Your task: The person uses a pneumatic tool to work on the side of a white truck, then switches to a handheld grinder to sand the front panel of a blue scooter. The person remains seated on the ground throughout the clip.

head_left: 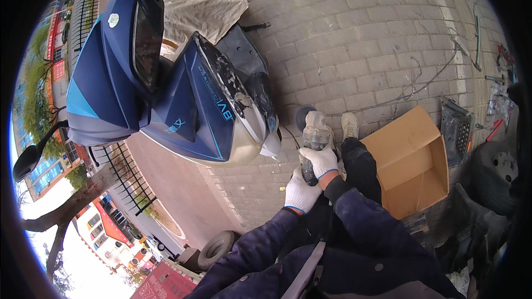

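Observation:
In front of my body I hold a dark, long part in clear plastic wrapping; its exact kind is hard to make out. My right hand, in a white glove with a blue cuff edge, wraps over its middle. Below, my left hand, gloved the same way, grips the part's near end, with some fingers hidden. Just beyond the wrapped part, a dark round piece shows on the paving. To the left stands a blue scooter, its side panel scuffed and peeling.
An open cardboard box sits right of my legs. Farther right are a black tray-like part, a wheel with tyre and scattered tools. A thin cable runs over the paving. A beige cloth lies behind the scooter.

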Available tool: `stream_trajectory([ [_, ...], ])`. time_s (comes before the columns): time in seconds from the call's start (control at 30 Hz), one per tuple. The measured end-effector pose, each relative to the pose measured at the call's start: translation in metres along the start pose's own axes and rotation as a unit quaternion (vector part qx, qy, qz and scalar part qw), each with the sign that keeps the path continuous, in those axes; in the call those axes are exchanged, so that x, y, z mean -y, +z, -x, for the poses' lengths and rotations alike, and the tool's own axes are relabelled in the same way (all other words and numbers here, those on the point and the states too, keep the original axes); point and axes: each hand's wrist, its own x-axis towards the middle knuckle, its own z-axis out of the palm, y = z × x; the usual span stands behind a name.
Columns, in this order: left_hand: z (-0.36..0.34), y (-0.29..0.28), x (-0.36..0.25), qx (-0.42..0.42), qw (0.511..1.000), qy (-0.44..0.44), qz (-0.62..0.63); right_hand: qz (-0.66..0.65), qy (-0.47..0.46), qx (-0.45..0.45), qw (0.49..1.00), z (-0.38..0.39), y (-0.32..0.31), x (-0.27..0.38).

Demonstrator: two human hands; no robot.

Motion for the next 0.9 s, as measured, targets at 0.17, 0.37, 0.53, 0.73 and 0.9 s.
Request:
stream_trajectory([
  [0.17, -0.016, 0.026, 0.024, 0.047, 0.999, -0.021, 0.019, -0.11, 0.083, 0.053, 0.989, -0.017, -0.014, -0.004],
  [0.37, -0.08, 0.053, 0.029, 0.045, 0.998, 0.026, 0.035, -0.045, -0.057, 0.027, 0.997, -0.077, -0.012, 0.006],
  [0.53, -0.138, 0.064, 0.028, 0.033, 0.993, 0.094, 0.065, -0.083, -0.109, 0.038, 0.99, -0.116, -0.011, 0.023],
  [0.73, -0.163, 0.096, 0.023, -0.003, 0.971, 0.197, 0.136, -0.072, -0.208, 0.045, 0.974, -0.129, -0.028, 0.037],
  [0.9, -0.163, 0.138, 0.043, 0.022, 0.937, 0.29, 0.191, -0.063, -0.314, -0.01, 0.947, -0.117, -0.057, 0.009],
])
